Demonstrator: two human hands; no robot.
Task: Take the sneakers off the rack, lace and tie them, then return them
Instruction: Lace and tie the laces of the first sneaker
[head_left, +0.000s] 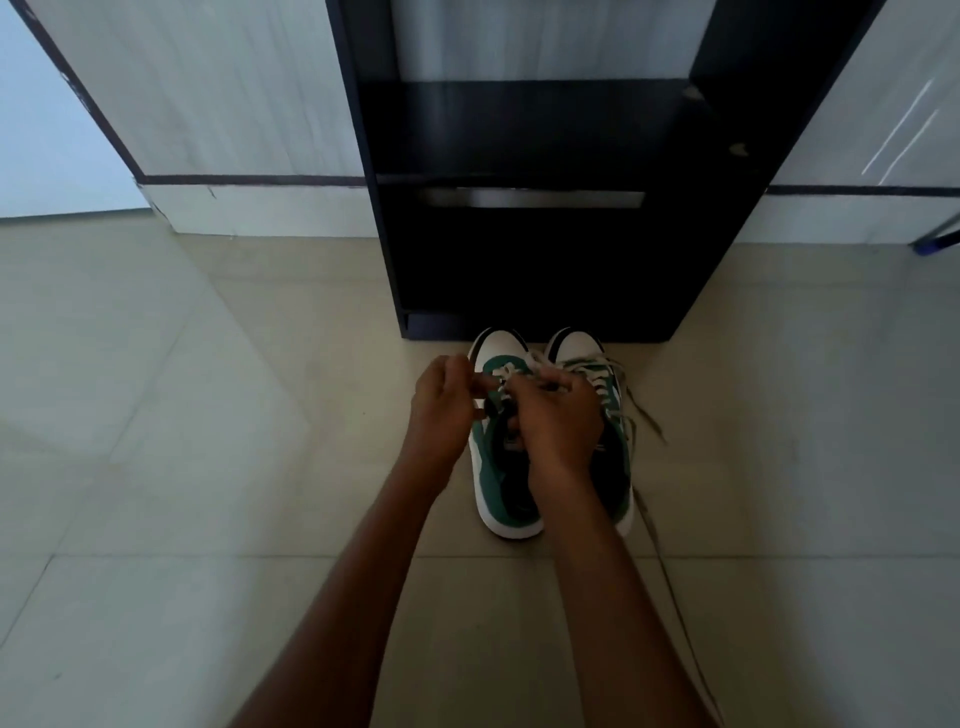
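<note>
Two green and white sneakers stand side by side on the tiled floor, toes toward the dark shoe rack (545, 260). Over the left sneaker (496, 467), my left hand (441, 410) and my right hand (558, 421) meet above its tongue, each pinching a white lace end (506, 375). My right hand and forearm cover much of the right sneaker (576, 345). That shoe's loose laces (647, 421) trail off to the right over the floor and back toward me.
The rack's shelves (519, 119) stand directly behind the shoes. White panelled walls with dark trim (249, 179) flank it. A blue object (935, 241) pokes in at the right edge. Beige floor tiles (182, 415) spread on both sides.
</note>
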